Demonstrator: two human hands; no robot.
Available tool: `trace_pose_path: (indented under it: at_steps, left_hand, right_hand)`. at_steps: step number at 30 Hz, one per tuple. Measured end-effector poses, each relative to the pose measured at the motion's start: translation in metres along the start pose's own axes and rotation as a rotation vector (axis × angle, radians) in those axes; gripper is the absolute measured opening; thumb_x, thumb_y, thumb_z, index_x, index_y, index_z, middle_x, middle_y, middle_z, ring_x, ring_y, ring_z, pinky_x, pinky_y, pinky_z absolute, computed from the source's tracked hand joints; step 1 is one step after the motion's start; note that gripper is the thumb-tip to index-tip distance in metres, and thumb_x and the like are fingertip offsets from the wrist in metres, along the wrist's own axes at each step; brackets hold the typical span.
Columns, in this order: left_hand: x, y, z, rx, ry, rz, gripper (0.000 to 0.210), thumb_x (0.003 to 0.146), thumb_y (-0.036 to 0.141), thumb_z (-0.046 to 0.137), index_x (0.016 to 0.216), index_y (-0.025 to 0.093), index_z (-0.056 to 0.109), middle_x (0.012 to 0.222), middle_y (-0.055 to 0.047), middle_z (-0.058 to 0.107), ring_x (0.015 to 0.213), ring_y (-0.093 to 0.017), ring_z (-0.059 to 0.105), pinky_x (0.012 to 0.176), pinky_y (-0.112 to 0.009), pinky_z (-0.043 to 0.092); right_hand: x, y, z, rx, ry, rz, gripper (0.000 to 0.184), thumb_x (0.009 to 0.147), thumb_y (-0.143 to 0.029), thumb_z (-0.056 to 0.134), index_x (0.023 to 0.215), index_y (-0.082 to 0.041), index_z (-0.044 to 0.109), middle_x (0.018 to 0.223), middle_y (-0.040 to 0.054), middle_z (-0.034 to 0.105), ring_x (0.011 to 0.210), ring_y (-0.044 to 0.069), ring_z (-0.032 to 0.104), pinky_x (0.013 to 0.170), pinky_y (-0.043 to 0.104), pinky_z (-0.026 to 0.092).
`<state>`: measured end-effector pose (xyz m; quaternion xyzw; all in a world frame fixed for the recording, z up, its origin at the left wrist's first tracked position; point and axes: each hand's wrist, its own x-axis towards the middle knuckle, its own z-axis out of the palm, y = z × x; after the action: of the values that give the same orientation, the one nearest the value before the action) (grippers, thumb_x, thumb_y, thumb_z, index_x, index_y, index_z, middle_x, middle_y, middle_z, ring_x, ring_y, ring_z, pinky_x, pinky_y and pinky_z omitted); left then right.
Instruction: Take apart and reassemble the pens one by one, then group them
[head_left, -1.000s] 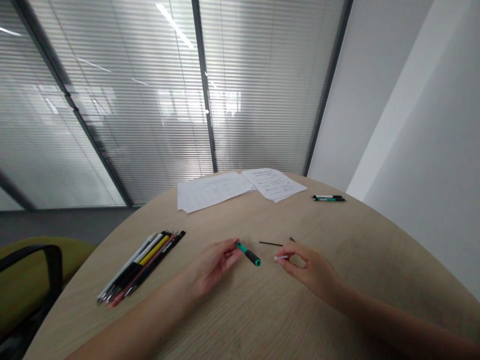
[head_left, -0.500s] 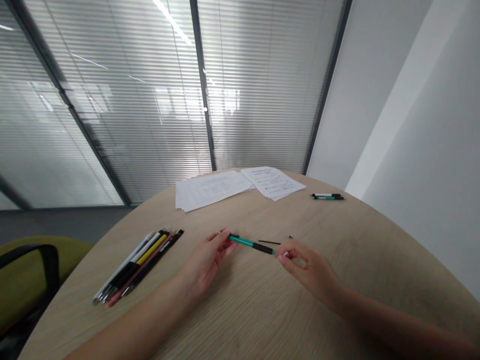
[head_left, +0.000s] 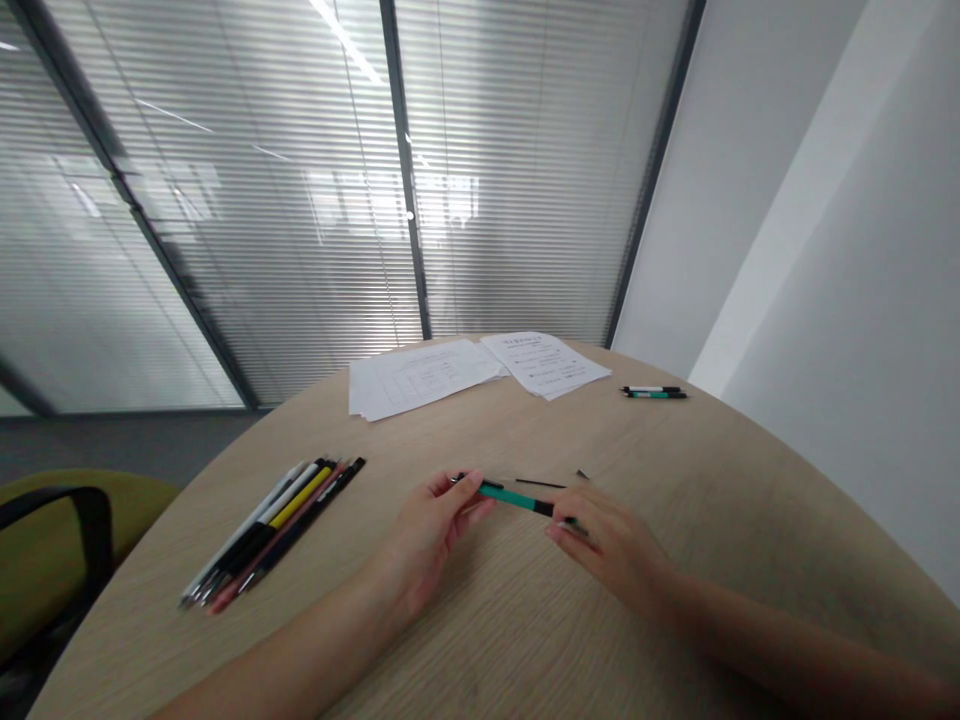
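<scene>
A teal pen [head_left: 517,498] with a black clip and a black grip is held between my two hands above the table. My left hand [head_left: 427,535] pinches it near the clip end. Around the black grip close the fingers of my right hand [head_left: 619,545], partly covering that end. Just behind the pen, a thin dark stick, perhaps a refill [head_left: 538,483], lies on the wood. A small black pointed piece [head_left: 583,474] rests beyond my right fingers.
Several pens and pencils [head_left: 296,505] lie side by side at the left of the round wooden table [head_left: 480,640]. Printed papers [head_left: 427,378] lie at the back. Two pens [head_left: 654,394] sit at the far right. A green chair [head_left: 142,510] stands left of the table.
My right hand has shifted from the pen's tip end up onto the black grip, now covering much of it. The left hand and pen have moved slightly right and toward me.
</scene>
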<state>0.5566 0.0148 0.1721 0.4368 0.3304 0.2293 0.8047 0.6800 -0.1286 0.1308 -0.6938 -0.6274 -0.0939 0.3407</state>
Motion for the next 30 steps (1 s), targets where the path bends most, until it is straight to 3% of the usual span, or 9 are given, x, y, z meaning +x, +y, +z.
trace_pose_path:
  at_steps: [7, 14, 18, 24, 27, 30]
  left_hand:
    - [0.011, 0.001, -0.008, 0.005, -0.026, -0.032, 0.020, 0.078, 0.002, 0.049, 0.062, 0.007, 0.060, 0.061, -0.003, 0.062, 0.052, -0.005, 0.059, 0.051, -0.009, 0.051]
    - [0.025, 0.007, -0.015, 0.026, -0.015, 0.001, 0.019, 0.077, 0.003, 0.050, 0.062, 0.006, 0.061, 0.060, -0.003, 0.062, 0.051, -0.006, 0.059, 0.049, -0.008, 0.051]
    - [0.037, 0.016, -0.025, -0.004, 0.037, 0.056, 0.020, 0.079, 0.006, 0.048, 0.062, 0.008, 0.059, 0.059, -0.002, 0.062, 0.048, -0.005, 0.058, 0.046, -0.009, 0.049]
    - [0.052, 0.025, -0.036, 0.008, 0.083, 0.070, 0.025, 0.082, 0.011, 0.044, 0.059, 0.011, 0.054, 0.043, 0.004, 0.051, 0.033, -0.002, 0.047, 0.031, -0.008, 0.039]
    - [0.052, 0.020, -0.036, 0.043, 0.046, 0.041, 0.021, 0.079, 0.010, 0.049, 0.059, 0.010, 0.055, 0.041, 0.005, 0.049, 0.030, -0.002, 0.043, 0.028, -0.008, 0.036]
    - [0.048, 0.014, -0.033, 0.076, -0.004, 0.009, 0.018, 0.077, 0.007, 0.051, 0.060, 0.010, 0.056, 0.045, 0.003, 0.053, 0.034, -0.002, 0.047, 0.034, -0.008, 0.041]
  right_hand:
    - [0.001, 0.000, 0.003, -0.062, 0.083, -0.087, 0.013, 0.081, -0.012, 0.038, 0.072, -0.019, 0.045, 0.067, 0.0047, 0.059, 0.063, 0.016, 0.056, 0.058, 0.026, 0.046]
    - [0.001, 0.001, 0.002, -0.037, 0.115, -0.062, 0.014, 0.080, -0.011, 0.037, 0.072, -0.020, 0.043, 0.066, 0.0031, 0.058, 0.063, 0.014, 0.056, 0.058, 0.024, 0.046]
    - [0.001, 0.008, 0.002, -0.011, 0.116, 0.036, 0.010, 0.079, -0.013, 0.038, 0.073, -0.020, 0.044, 0.067, 0.0019, 0.056, 0.062, 0.014, 0.055, 0.058, 0.024, 0.044]
    - [0.003, 0.025, 0.008, -0.067, 0.029, 0.309, 0.007, 0.079, -0.019, 0.041, 0.076, -0.019, 0.047, 0.069, 0.0021, 0.057, 0.064, 0.015, 0.053, 0.059, 0.027, 0.042]
    - [0.005, 0.028, 0.008, -0.107, -0.041, 0.345, 0.008, 0.080, -0.022, 0.043, 0.076, -0.019, 0.049, 0.071, 0.0025, 0.057, 0.066, 0.016, 0.053, 0.061, 0.028, 0.041]
    - [0.006, 0.025, 0.008, -0.158, -0.088, 0.320, 0.007, 0.079, -0.021, 0.045, 0.075, -0.019, 0.050, 0.072, 0.0026, 0.057, 0.068, 0.017, 0.053, 0.063, 0.029, 0.041]
